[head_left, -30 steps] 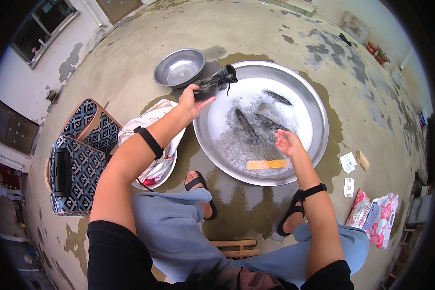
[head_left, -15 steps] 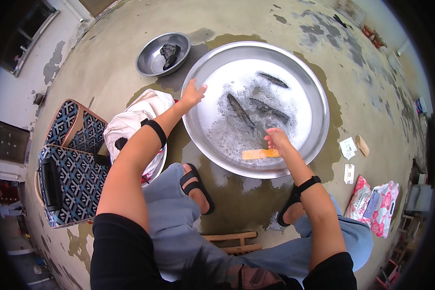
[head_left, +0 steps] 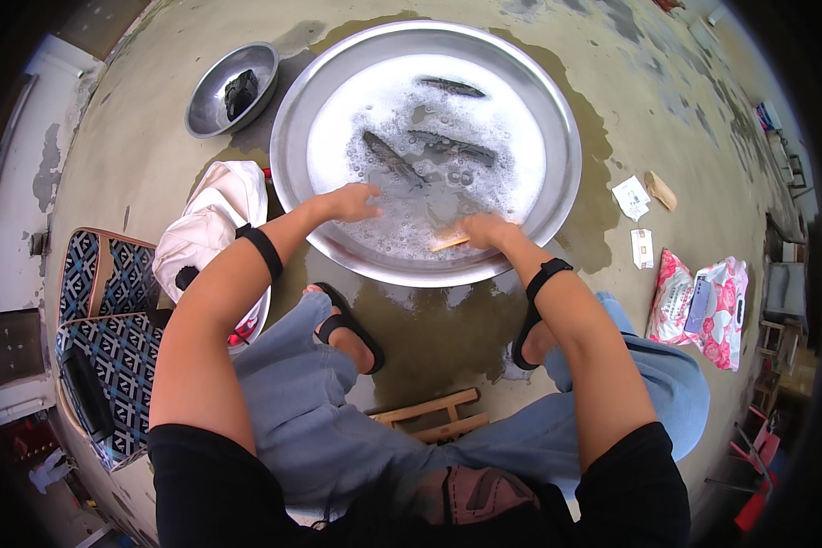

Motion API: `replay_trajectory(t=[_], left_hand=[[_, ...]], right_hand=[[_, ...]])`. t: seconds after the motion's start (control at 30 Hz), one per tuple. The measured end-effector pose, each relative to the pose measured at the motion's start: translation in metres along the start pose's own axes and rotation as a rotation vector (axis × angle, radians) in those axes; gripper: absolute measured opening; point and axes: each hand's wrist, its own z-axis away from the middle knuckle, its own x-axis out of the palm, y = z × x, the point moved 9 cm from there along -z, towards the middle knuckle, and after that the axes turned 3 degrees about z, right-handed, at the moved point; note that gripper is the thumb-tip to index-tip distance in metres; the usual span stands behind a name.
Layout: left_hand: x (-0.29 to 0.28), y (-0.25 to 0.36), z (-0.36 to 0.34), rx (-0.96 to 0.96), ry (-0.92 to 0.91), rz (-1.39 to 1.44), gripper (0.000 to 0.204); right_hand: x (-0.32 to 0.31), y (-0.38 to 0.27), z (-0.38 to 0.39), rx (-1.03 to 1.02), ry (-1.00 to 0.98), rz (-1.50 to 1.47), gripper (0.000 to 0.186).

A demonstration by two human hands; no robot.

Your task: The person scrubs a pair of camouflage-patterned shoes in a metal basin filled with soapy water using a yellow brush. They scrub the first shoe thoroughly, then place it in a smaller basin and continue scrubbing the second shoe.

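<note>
Hands meet soapy water in a wide round metal basin on the wet concrete floor. Left hand lies at the basin's seven o'clock, fingers spread loosely over the suds, clamped on nothing. Right hand at six o'clock rests beside a small yellow-orange bar; whether its grip closes on the bar I cannot tell. Dark cloth items float near the basin's centre and twelve o'clock. A smaller steel bowl holding a dark item sits just outside at ten o'clock.
</note>
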Motion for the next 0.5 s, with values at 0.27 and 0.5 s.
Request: replay_trajectory(t=[0.27, 0.5], left_hand=[[0.044, -0.062, -0.040, -0.496, 0.072, 0.548, 0.068], [0.106, -0.076, -0.074, -0.909, 0.321, 0.899, 0.078]], right_hand=[[-0.082, 0.062, 0.022, 0.072, -0.040, 0.042, 0.060], [-0.178, 0.087, 0.029, -0.020, 0.074, 0.174, 0.055]])
